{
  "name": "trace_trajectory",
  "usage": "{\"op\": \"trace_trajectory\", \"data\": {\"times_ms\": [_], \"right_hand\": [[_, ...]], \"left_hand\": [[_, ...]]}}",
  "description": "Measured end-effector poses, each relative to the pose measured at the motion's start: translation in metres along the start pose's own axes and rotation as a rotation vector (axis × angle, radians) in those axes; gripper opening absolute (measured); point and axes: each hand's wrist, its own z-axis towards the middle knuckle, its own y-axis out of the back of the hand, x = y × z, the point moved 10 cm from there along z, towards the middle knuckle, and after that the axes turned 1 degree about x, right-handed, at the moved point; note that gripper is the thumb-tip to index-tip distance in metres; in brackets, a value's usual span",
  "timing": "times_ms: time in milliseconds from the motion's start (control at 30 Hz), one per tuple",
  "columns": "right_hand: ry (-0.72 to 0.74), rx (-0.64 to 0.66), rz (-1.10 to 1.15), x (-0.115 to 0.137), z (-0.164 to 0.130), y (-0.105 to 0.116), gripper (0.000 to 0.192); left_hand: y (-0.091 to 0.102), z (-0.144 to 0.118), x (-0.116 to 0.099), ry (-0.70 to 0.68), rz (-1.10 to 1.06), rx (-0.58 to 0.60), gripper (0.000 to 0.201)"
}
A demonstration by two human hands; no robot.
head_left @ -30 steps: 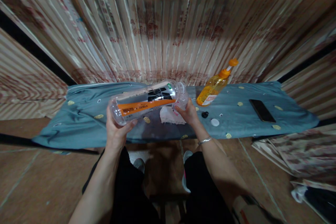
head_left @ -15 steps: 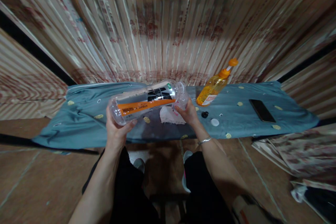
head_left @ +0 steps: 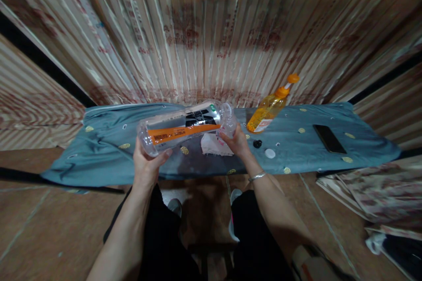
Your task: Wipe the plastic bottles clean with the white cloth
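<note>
clear bottle (head_left: 184, 128) lying sideways, left hand (head_left: 147, 164) grip wrapped round base, right hand (head_left: 236, 141) grip pinching neck end, cloth (head_left: 213, 145) just below.

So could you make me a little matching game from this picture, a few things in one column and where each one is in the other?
Things:
1. clear bottle
2. orange bottle
3. phone
4. white cap

Places:
A. lying flat near the right end of the blue cloth
B. held sideways between the left hand and the right hand
C. on the cloth just right of the right hand
D. standing at the back of the cloth

Pairs: 1-B, 2-D, 3-A, 4-C
</note>
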Motion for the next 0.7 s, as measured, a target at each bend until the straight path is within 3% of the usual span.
{"op": "trace_trajectory", "data": {"times_ms": [133, 700], "right_hand": [[0.042, -0.026, 0.028, -0.0012, 0.0003, -0.0002, 0.053], [0.055, -0.023, 0.045, -0.004, 0.0016, -0.0016, 0.056]], "left_hand": [[-0.0015, -0.0017, 0.0043, 0.068, -0.086, -0.02, 0.088], [0.0013, 0.0006, 0.0119, 0.081, -0.054, 0.057, 0.095]]}}
